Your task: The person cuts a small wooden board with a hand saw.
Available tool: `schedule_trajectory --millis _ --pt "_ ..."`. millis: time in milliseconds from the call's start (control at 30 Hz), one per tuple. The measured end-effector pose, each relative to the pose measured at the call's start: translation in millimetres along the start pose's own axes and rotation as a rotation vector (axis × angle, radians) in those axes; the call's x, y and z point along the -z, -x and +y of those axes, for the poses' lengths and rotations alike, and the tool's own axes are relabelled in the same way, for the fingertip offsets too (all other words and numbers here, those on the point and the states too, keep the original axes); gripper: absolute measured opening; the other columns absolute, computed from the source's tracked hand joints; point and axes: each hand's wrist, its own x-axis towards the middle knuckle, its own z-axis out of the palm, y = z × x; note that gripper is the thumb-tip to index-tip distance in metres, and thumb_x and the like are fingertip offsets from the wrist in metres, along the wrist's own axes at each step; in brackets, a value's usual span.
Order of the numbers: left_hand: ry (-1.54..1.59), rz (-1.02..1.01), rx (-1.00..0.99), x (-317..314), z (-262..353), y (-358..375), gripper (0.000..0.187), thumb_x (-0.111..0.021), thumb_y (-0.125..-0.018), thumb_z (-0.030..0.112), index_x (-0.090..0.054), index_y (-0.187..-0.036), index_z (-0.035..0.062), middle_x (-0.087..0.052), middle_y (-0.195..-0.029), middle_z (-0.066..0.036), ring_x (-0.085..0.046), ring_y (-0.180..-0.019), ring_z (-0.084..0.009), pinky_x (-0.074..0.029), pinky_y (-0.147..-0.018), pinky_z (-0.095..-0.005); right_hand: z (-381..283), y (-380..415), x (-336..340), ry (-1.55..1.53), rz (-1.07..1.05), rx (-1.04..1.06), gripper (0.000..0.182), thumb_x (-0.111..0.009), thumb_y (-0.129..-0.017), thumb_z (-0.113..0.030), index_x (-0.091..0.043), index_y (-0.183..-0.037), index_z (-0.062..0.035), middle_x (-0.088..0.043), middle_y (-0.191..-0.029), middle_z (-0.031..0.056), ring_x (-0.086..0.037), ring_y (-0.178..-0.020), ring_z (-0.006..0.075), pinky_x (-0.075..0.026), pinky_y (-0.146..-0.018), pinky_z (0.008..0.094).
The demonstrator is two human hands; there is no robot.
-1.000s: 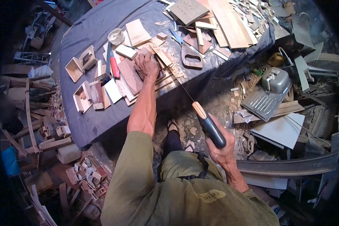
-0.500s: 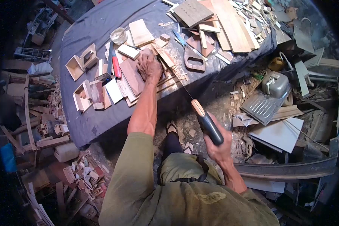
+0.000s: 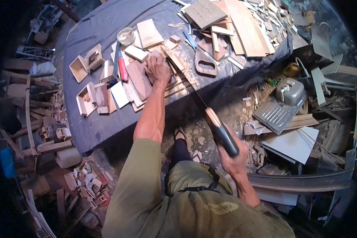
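Observation:
My right hand [image 3: 235, 158] is wrapped round the handle of a handsaw [image 3: 224, 138], black with a pale wooden front part. Its thin blade runs up and left to the table edge, beside my left hand, among narrow wood strips [image 3: 182, 72]. My left hand [image 3: 158, 71] presses down with curled fingers on a piece of wood at the table's near side; much of that piece is hidden under the palm. Just left of it lies a reddish-brown board [image 3: 139, 79]. A second handsaw [image 3: 206, 65] with a wooden handle rests to the right.
On the cloth-covered table [image 3: 103, 127] are small open wooden boxes [image 3: 85, 99], a red-handled tool [image 3: 123, 70], a glass jar [image 3: 125, 36] and piled boards [image 3: 246, 31]. Wood scraps [image 3: 87, 182] cover the floor at left. A metal sink [image 3: 279, 107] lies at right.
My right hand and the handsaw have moved slightly back toward my body and to the right. My left hand stays on the wood.

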Motion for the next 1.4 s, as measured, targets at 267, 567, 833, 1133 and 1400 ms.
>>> schedule_trajectory --millis 267,567,833,1133,1400 --pt "-0.003 0.017 -0.012 1 0 6 0.017 -0.061 -0.089 0.022 -0.074 -0.097 0.0138 -0.061 -0.105 -0.009 -0.053 -0.112 -0.0288 -0.04 -0.092 -0.0485 5 6 -2 -0.016 -0.012 -0.026 0.064 -0.063 -0.077 0.006 -0.055 -0.14 -0.0029 -0.072 -0.091 0.0137 -0.068 -0.069 0.0156 -0.055 -0.062 0.0289" --pt "0.052 0.047 -0.025 -3 1 -3 0.019 -0.061 -0.087 0.022 -0.074 -0.098 0.0138 -0.061 -0.104 -0.009 -0.053 -0.112 -0.0288 -0.04 -0.091 -0.0473 15 5 -10 0.026 0.089 0.043 0.064 -0.064 -0.076 0.004 -0.056 -0.139 -0.0033 -0.073 -0.094 0.015 -0.071 -0.076 0.0176 -0.055 -0.067 0.0307" --pt "0.029 0.074 0.024 -4 3 -6 0.018 -0.066 -0.086 0.023 -0.076 -0.097 0.012 -0.062 -0.101 -0.01 -0.054 -0.109 -0.0304 -0.042 -0.092 -0.0514 21 24 -5 -0.051 0.06 -0.03 0.062 -0.063 -0.075 0.005 -0.058 -0.137 -0.0011 -0.073 -0.09 0.0155 -0.07 -0.074 0.0158 -0.055 -0.067 0.0287" --pt "0.048 0.087 -0.003 -18 -5 -5 0.016 -0.065 -0.086 0.021 -0.076 -0.095 0.0126 -0.062 -0.104 -0.01 -0.054 -0.109 -0.0316 -0.043 -0.094 -0.0506 23 0 -13 0.002 0.067 0.006 0.062 -0.063 -0.076 0.007 -0.057 -0.138 -0.0001 -0.073 -0.098 0.0163 -0.069 -0.078 0.0154 -0.056 -0.071 0.0307" --pt "0.079 0.044 -0.022 -3 3 -17 0.024 -0.06 -0.08 0.01 -0.076 -0.097 0.0121 -0.061 -0.102 -0.011 -0.053 -0.113 -0.0308 -0.043 -0.09 -0.0507 8 7 -6 -0.001 0.02 -0.038 0.065 -0.063 -0.076 0.007 -0.056 -0.14 -0.0025 -0.073 -0.103 0.0173 -0.07 -0.082 0.0164 -0.056 -0.074 0.0294"
